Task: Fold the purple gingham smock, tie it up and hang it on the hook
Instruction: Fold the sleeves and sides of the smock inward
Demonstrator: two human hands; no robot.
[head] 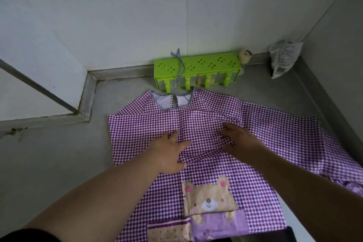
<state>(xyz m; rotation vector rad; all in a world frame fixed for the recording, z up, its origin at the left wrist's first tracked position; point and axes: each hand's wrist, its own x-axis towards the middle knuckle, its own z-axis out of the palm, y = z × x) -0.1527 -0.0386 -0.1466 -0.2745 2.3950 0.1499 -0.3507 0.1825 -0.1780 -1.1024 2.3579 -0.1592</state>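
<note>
The purple gingham smock (198, 124) lies flat on the grey floor, neckline away from me, with a bear patch (210, 198) on its front. Its left sleeve is folded in over the chest. The right sleeve (306, 135) still spreads out to the right. My left hand (170, 153) rests palm down on the folded sleeve, fingers apart. On the cloth near the middle, my right hand (239, 139) presses flat, fingers spread. A thin grey tie string (179, 68) runs up from the neck over the green rack.
A lime green plastic hook rack (198, 65) stands on the floor against the wall just beyond the neckline. A small beige toy (245, 56) sits at its right end. A crumpled plastic bag (284, 57) leans in the far right corner. Walls close in left and right.
</note>
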